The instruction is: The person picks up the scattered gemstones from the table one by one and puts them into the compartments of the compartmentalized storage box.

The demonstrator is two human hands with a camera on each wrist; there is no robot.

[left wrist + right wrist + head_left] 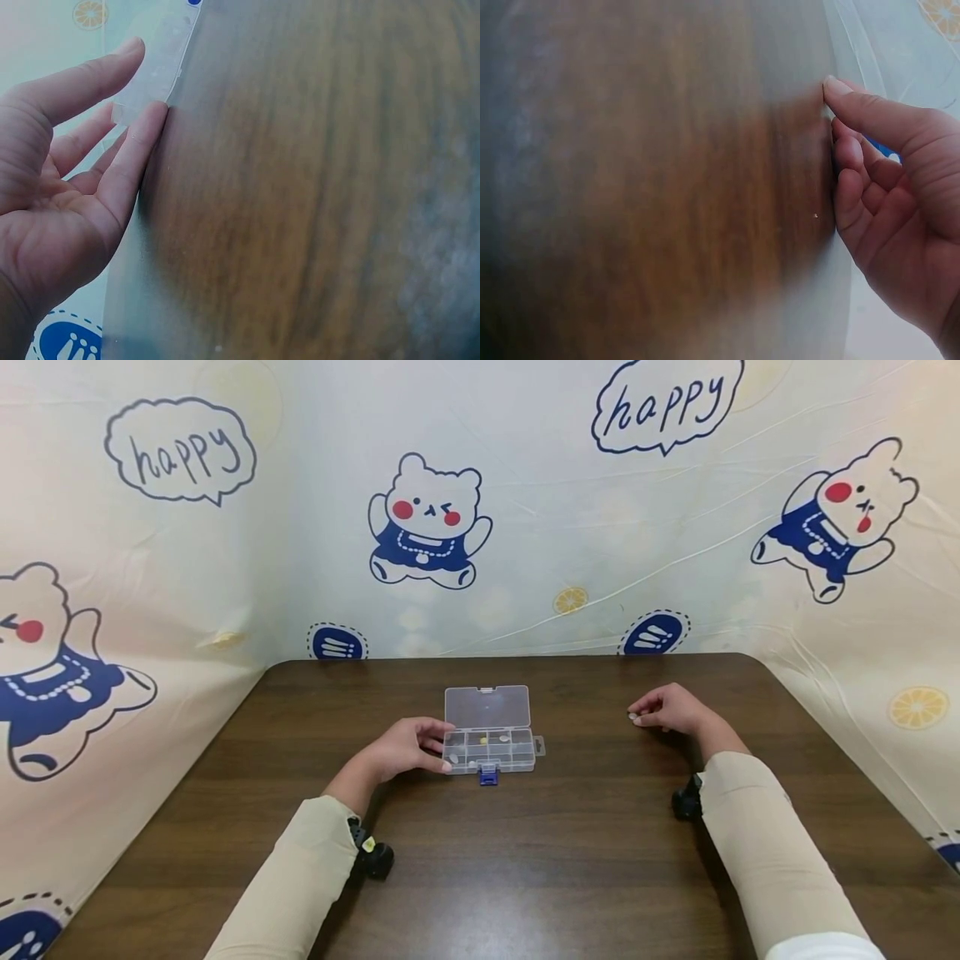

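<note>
A clear plastic compartment box (501, 764) lies on the table with its lid (487, 707) raised at the back. Its cells contain a yellow piece (483, 741) and several small pale pieces. At the box's left end, my left hand (401, 750) holds it, thumb by the front corner and fingers by the rear one. The same box (161, 64) is partly behind the thumb in the left wrist view. Well to the right, my right hand (673, 708) pinches a small whitish piece (632, 717) low over the table. The fingertips hide that piece in the right wrist view.
The brown wooden table (525, 852) ends at a pale printed cloth (525, 610) behind and at both sides. A blue latch (488, 775) sticks out at the box's front, and a clear hanging tab (539, 746) at its right end.
</note>
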